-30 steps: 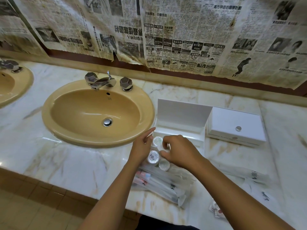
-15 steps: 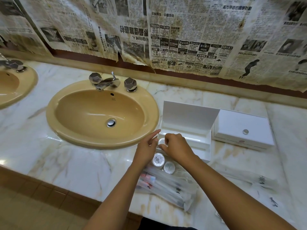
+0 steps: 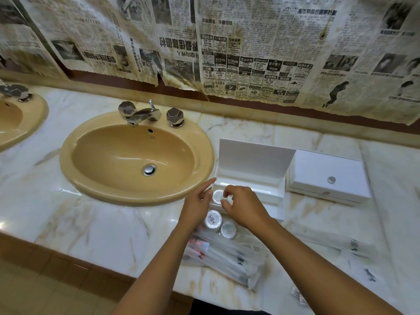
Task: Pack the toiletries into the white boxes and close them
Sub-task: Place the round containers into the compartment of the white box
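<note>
The right hand (image 3: 241,204) hovers over the front left corner of the open white box (image 3: 250,176), fingertips pinched on a small round jar (image 3: 219,196) that sits at that corner, apparently to seat it in its slot; the left hand (image 3: 197,204) is just left of the box's front left corner, fingers loosely spread and holding nothing, probably steadying the box or guiding the jar; two more round jars (image 3: 213,220) stand on the desk (image 3: 102,223) just in front of the box, touching or nearly touching each other, within easy reach for the next pick; a heap of clear-wrapped toothbrush packets (image 3: 222,258) lies nearer the person than the box, close to the desk's front edge; the box lid stands upright at the back, so the opening is free from above and from the front; the closed white box (image 3: 327,176) sits just to the right of the open one, seemingly touching it, which leaves little room on that side; the sink (image 3: 136,155) rim comes close to the box's left wall, so a jar knocked leftward could, I judge, roll into the basin; most toiletries are still outside the box
</note>
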`<action>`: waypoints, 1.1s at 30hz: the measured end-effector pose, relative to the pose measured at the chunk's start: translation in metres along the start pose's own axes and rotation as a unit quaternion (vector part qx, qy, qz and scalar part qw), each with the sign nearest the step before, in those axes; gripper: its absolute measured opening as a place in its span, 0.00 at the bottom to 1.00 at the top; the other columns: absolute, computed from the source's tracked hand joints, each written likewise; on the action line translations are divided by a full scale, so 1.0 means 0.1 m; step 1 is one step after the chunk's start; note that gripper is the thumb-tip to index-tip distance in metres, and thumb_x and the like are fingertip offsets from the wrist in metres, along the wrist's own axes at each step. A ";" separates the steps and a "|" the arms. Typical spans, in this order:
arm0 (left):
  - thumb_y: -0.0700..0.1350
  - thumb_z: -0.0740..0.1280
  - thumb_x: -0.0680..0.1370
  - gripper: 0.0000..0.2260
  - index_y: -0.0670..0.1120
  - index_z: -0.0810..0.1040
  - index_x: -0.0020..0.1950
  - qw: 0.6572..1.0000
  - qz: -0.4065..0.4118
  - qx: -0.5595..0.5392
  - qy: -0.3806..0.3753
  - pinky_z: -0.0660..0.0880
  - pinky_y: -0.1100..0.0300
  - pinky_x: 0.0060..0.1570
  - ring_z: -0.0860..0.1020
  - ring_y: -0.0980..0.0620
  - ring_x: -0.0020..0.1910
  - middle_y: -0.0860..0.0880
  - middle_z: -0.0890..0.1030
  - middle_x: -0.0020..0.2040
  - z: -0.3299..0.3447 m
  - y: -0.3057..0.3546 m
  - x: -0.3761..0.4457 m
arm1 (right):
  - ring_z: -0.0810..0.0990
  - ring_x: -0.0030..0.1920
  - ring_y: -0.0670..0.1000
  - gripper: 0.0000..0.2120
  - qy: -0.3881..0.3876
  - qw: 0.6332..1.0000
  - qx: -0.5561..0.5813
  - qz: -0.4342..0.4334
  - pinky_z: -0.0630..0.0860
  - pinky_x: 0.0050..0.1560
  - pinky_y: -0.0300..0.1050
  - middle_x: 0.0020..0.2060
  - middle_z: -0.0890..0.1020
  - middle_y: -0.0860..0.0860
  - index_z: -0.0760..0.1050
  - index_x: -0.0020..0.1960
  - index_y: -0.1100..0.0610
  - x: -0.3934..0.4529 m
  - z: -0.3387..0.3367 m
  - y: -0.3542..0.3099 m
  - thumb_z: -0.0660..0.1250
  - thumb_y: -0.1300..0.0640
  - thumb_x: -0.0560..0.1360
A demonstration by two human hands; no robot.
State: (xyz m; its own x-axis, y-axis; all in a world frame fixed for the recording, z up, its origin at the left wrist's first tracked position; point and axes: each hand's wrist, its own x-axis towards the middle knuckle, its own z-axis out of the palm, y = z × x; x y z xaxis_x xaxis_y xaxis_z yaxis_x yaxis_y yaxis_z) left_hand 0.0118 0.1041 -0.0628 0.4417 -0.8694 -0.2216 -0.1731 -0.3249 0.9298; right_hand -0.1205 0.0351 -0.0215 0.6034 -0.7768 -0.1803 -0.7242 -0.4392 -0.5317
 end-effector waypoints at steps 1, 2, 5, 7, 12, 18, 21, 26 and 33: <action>0.42 0.60 0.81 0.18 0.64 0.75 0.62 1.000 0.002 -0.002 0.000 0.69 0.77 0.49 0.75 0.71 0.52 0.69 0.75 0.57 0.00 0.01 0.00 | 0.78 0.51 0.52 0.11 0.013 1.000 -0.004 -0.012 0.75 0.50 0.45 0.52 0.81 0.50 0.77 0.56 0.54 -0.03 -0.02 0.00 0.65 0.52 0.76; 0.41 0.60 0.81 0.18 0.63 0.75 0.63 1.000 0.003 -0.004 0.001 0.68 0.79 0.50 0.74 0.73 0.54 0.68 0.74 0.58 0.00 0.01 -0.01 | 0.78 0.51 0.51 0.10 0.023 0.999 -0.004 -0.026 0.74 0.50 0.45 0.53 0.81 0.49 0.76 0.56 0.53 -0.07 -0.04 0.00 0.64 0.53 0.76; 0.41 0.60 0.82 0.18 0.62 0.75 0.63 1.000 0.006 -0.006 0.004 0.68 0.79 0.48 0.74 0.74 0.48 0.71 0.73 0.57 0.02 0.02 -0.02 | 0.79 0.45 0.49 0.08 0.003 0.998 -0.005 -0.058 0.76 0.48 0.45 0.51 0.82 0.48 0.78 0.54 0.52 -0.20 -0.09 0.00 0.64 0.56 0.76; 0.41 0.60 0.81 0.18 0.64 0.75 0.62 1.000 0.004 -0.003 0.009 0.71 0.76 0.46 0.75 0.69 0.40 0.73 0.73 0.54 0.02 0.02 -0.02 | 0.79 0.43 0.50 0.08 -0.055 0.997 -0.018 -0.059 0.77 0.47 0.46 0.49 0.83 0.50 0.79 0.51 0.53 -0.26 -0.10 0.03 0.63 0.58 0.75; 0.41 0.59 0.81 0.19 0.65 0.75 0.60 1.000 -0.001 0.000 0.017 0.68 0.78 0.41 0.68 0.64 0.39 0.66 0.74 0.40 0.05 -0.03 0.01 | 0.78 0.49 0.55 0.11 -0.139 0.985 -0.091 -0.055 0.72 0.43 0.45 0.51 0.79 0.53 0.77 0.55 0.51 -0.30 0.01 0.14 0.64 0.60 0.73; 0.40 0.58 0.81 0.21 0.69 0.74 0.58 1.000 0.009 0.005 0.022 0.68 0.78 0.41 0.67 0.64 0.39 0.61 0.69 0.40 0.06 -0.06 0.02 | 0.78 0.49 0.57 0.11 -0.154 0.975 -0.137 -0.078 0.70 0.41 0.45 0.51 0.79 0.54 0.76 0.54 0.54 -0.30 0.09 0.17 0.66 0.60 0.72; 0.39 0.58 0.81 0.20 0.64 0.75 0.61 1.000 0.006 0.007 0.023 0.68 0.78 0.43 0.69 0.60 0.42 0.63 0.72 0.40 0.07 -0.05 0.01 | 0.78 0.46 0.57 0.10 -0.162 0.972 -0.147 -0.084 0.72 0.41 0.47 0.48 0.80 0.54 0.75 0.51 0.55 -0.28 0.14 0.19 0.67 0.60 0.70; 0.40 0.58 0.81 0.20 0.64 0.75 0.61 1.000 0.001 0.006 0.027 0.68 0.79 0.43 0.68 0.59 0.43 0.64 0.72 0.40 0.07 -0.04 0.01 | 0.78 0.45 0.57 0.09 -0.157 0.970 -0.160 -0.098 0.71 0.39 0.47 0.46 0.80 0.53 0.74 0.49 0.54 -0.26 0.17 0.20 0.67 0.61 0.69; 0.40 0.59 0.81 0.19 0.66 0.75 0.60 1.000 0.003 0.006 0.027 0.68 0.77 0.42 0.69 0.58 0.38 0.63 0.75 0.42 0.07 -0.03 0.00 | 0.77 0.43 0.57 0.06 -0.143 0.970 -0.159 -0.113 0.70 0.38 0.46 0.43 0.79 0.52 0.73 0.45 0.53 -0.28 0.18 0.19 0.65 0.61 0.69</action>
State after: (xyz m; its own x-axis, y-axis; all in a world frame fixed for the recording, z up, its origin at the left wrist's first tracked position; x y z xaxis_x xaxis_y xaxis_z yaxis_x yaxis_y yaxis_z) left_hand 0.0064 0.1022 -0.0671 0.4868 -0.8503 -0.2000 -0.1863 -0.3247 0.9273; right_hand -0.1452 0.0567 -0.0408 0.7938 -0.5071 -0.3356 -0.6015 -0.7362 -0.3102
